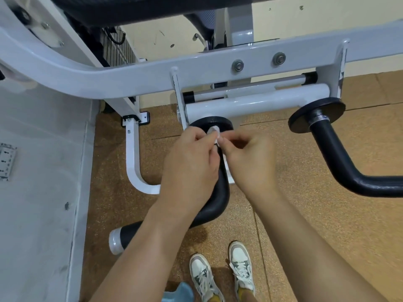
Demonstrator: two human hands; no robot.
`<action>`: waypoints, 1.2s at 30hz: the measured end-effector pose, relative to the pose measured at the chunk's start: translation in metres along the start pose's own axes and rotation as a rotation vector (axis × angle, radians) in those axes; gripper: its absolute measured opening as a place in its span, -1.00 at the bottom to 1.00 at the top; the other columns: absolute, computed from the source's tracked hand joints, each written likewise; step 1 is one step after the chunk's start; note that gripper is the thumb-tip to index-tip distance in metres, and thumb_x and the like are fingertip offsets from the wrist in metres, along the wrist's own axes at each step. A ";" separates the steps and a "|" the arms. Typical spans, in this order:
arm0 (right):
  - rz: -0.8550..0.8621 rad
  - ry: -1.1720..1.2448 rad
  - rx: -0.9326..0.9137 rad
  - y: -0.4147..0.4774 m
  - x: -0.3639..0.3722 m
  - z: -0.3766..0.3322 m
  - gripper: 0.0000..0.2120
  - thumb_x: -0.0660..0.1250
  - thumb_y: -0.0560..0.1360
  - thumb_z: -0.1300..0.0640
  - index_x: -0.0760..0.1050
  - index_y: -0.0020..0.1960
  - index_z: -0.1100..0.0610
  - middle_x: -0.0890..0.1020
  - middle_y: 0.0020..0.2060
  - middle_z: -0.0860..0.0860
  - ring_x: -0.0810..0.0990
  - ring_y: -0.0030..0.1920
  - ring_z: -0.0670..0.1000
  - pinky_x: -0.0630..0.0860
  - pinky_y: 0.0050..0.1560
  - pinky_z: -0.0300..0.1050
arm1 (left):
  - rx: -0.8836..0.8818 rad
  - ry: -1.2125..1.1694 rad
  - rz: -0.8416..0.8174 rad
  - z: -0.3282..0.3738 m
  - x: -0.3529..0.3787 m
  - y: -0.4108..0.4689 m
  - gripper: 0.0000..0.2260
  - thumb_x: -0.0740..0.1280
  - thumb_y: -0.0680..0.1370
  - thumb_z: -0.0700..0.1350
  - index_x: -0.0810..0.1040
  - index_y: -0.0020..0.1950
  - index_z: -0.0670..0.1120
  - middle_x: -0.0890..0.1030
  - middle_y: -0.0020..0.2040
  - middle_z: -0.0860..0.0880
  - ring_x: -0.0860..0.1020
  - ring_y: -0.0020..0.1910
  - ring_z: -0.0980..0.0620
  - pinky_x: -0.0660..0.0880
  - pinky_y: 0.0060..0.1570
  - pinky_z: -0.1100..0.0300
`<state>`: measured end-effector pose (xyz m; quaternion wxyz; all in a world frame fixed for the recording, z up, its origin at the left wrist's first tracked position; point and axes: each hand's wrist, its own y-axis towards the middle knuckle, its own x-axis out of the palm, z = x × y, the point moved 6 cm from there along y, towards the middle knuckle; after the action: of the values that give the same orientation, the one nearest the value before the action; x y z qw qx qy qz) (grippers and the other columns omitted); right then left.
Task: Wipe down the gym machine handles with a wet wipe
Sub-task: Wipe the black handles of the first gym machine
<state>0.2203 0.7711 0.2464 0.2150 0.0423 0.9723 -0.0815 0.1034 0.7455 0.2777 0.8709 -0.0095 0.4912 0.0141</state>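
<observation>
Two black curved handles hang from the white machine arm [257, 101]. The left handle [216, 199] bends down to a silver end cap [115, 240]; its upper part is hidden behind my hands. A small white wet wipe [214, 132] is pinched between my left hand [192, 162] and my right hand [248, 155], just below the left handle's black disc [210, 124]. A strip of the wipe hangs down between my hands. The right handle [340, 158] is untouched, well to the right of my right hand.
The white machine frame [109, 81] crosses the top of the view, with a white foot tube [135, 166] at left. A pale panel [39, 192] fills the left side. My two white shoes [220, 273] stand on brown speckled floor tiles [305, 225].
</observation>
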 end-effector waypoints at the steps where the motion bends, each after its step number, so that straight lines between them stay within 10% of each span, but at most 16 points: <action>1: -0.017 0.081 0.089 -0.001 -0.002 0.007 -0.94 0.43 0.44 0.17 0.68 -0.13 0.06 0.68 -0.28 -0.11 0.63 -0.25 -0.17 0.57 -0.17 -0.14 | -0.018 -0.010 0.000 0.000 0.001 0.002 -0.75 0.20 0.61 -0.08 0.56 0.24 0.02 0.49 0.02 0.06 0.46 -0.08 0.13 0.45 -0.07 0.22; 8: -0.159 0.290 0.166 0.006 0.002 0.014 -0.92 0.49 0.40 0.12 0.68 -0.11 0.08 0.68 -0.28 -0.05 0.67 -0.18 -0.07 0.61 -0.15 -0.16 | -0.046 -0.103 -0.140 -0.002 -0.002 -0.008 -0.66 0.32 0.55 -0.04 0.48 0.33 0.07 0.44 0.15 0.16 0.40 0.06 0.27 0.34 0.01 0.48; 14: -0.172 0.534 0.369 -0.009 0.002 0.035 -0.90 0.46 0.40 0.29 0.64 -0.26 0.14 0.63 -0.37 0.09 0.60 -0.30 0.05 0.63 -0.09 -0.03 | -0.115 -0.120 -0.215 -0.002 -0.002 -0.012 -0.55 0.39 0.50 -0.01 0.44 0.38 0.06 0.41 0.27 0.17 0.41 0.20 0.22 0.37 0.20 0.30; 19: -0.089 0.648 0.430 -0.003 0.011 0.038 -0.83 0.40 0.44 0.34 0.60 -0.24 0.11 0.59 -0.39 0.02 0.57 -0.38 -0.05 0.52 -0.36 -0.23 | -0.111 0.010 -0.233 0.000 -0.004 -0.009 -0.51 0.41 0.48 0.04 0.41 0.40 0.09 0.41 0.32 0.19 0.40 0.24 0.20 0.29 0.20 0.33; 36: -0.209 0.560 0.300 -0.028 -0.004 0.037 -0.84 0.44 0.41 0.05 0.67 -0.30 0.09 0.69 -0.31 0.07 0.68 -0.12 0.05 0.61 0.03 0.04 | -0.078 0.071 -0.237 0.013 -0.003 -0.036 -0.65 0.27 0.59 -0.04 0.42 0.36 0.23 0.30 0.46 0.23 0.25 0.41 0.25 0.08 0.25 0.45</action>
<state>0.2360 0.7369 0.2190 -0.0787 -0.0055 0.9698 -0.2307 0.1143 0.7099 0.2874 0.8475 -0.1018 0.5163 -0.0702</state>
